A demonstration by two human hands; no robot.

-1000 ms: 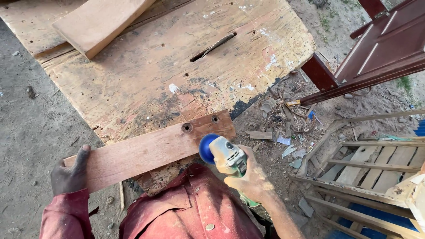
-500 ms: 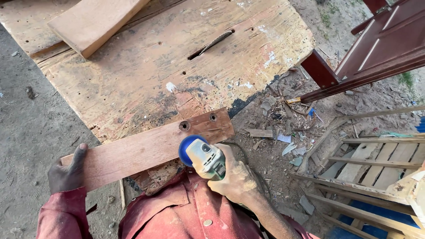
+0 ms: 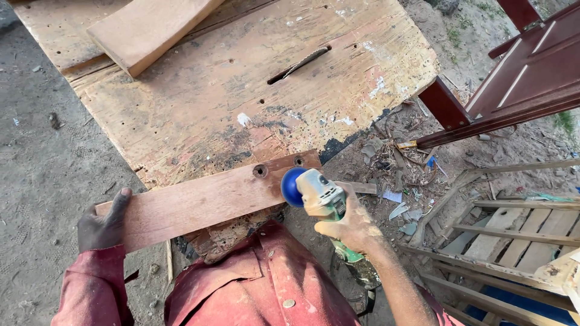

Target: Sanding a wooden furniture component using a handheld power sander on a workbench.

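Reddish plank (image 3: pixel 205 202) lying across the near corner of the worn plywood worktop (image 3: pixel 241 96), its long axis tilted, the right end higher in view; 2 round holes (image 3: pixel 260 171) near that right end, both just inside the far edge. Left hand (image 3: pixel 103 226), in a dark glove, clamped over the plank's left end, thumb on the top face, that end overhanging the worktop above bare ground. Right hand (image 3: pixel 350 226) closed around the body of an angle grinder (image 3: pixel 320 196); its blue disc (image 3: pixel 292 186) against the plank's right end at the near edge, just below the 2 holes. Beyond the plank's far edge, open worktop surface up to a narrow saw slot (image 3: pixel 300 64); a thick pale board (image 3: pixel 148 27) well beyond the plank, at the far left of the worktop. Right of the plank's right end, the worktop edge drops to littered ground; farther right, a slatted wooden frame (image 3: pixel 513 229) and a dark red door (image 3: pixel 519 72), both well apart from the plank. Near side of the plank: the person's red shirt (image 3: pixel 266 284), close under its near edge.
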